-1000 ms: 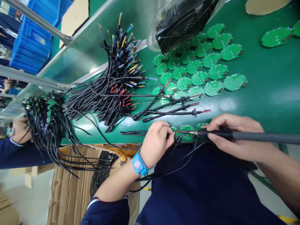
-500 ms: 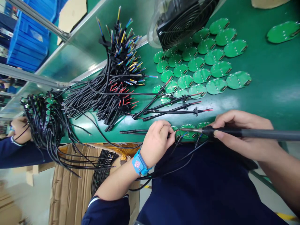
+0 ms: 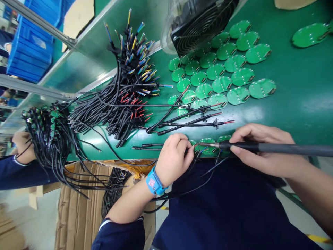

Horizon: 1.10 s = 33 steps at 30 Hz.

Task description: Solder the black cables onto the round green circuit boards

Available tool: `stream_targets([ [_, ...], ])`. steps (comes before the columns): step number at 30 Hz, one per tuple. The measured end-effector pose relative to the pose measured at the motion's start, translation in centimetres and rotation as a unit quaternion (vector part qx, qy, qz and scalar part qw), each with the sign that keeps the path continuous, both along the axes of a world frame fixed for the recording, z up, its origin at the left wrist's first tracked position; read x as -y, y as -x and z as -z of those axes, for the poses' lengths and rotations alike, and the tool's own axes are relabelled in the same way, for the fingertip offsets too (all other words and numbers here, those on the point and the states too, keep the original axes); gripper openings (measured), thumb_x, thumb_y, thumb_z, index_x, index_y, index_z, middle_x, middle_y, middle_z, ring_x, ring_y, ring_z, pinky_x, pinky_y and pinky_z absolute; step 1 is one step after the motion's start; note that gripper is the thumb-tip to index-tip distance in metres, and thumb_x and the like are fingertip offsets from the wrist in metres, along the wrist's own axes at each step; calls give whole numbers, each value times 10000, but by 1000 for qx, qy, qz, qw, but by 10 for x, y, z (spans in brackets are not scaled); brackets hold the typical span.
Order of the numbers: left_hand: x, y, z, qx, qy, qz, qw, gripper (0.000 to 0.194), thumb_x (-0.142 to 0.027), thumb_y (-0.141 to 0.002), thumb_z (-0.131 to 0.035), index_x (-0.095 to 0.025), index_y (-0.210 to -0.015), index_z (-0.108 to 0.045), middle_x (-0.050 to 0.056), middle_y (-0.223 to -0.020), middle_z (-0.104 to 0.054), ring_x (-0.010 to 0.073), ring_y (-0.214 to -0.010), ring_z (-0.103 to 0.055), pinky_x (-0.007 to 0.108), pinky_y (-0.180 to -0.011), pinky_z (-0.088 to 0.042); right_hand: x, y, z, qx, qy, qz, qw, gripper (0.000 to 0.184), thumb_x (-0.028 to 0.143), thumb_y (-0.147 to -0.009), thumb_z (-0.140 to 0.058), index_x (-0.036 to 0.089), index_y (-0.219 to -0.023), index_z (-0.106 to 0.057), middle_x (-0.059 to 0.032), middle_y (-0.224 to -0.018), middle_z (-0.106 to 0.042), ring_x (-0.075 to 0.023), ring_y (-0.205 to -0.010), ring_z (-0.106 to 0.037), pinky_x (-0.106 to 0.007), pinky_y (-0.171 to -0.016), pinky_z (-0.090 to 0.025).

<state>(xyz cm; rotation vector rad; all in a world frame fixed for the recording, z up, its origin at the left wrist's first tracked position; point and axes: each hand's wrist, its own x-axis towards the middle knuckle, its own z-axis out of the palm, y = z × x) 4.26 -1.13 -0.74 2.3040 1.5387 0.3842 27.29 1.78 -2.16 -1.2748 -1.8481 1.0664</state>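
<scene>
The green bench (image 3: 288, 107) carries the whole job, and by the look of it much remains. A heap (image 3: 101, 97) of black cables lies across its left part, many ends bare with yellow, blue or red wires showing and no boards visible on them. Right of it, beside the fan (image 3: 205, 26), the rows (image 3: 204, 91) of boards lie flat with no wires visibly joined, though red-ended cables (image 3: 192, 125) lie at and over the nearest ones; these seem to be what is left. At far left, a bundle (image 3: 50, 146) of cables has green boards among its ends and looks like the finished share. At the near edge, the right hand (image 3: 273, 161) has its grip wrapped round the handle of an iron (image 3: 249, 147), while the grip of the left hand (image 3: 177, 152) is pinched on a red wire (image 3: 195, 145), partly hidden by the fingers. Between the hands lie three front boards (image 3: 224, 138), the middle one under the iron's shaft. Blue wires (image 3: 204, 150) reach the middle and right ones; whether they are joined is too small to tell. The iron's tip is at the red wire by the left one, so that joint looks under way.
</scene>
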Motion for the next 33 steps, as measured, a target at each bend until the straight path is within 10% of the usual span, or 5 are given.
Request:
stream_targets([
  [33, -3, -8, -5, -36, 51, -37, 997, 96, -201, -837, -476, -147, -786, -536, 88, -922, -503, 206, -929, -485, 374, -855, -428, 0, -4, 5, -17, -26, -42, 999, 80, 279, -711, -584, 234, -743, -527, 49, -527, -539, -69, -390, -449, -192, -358, -338],
])
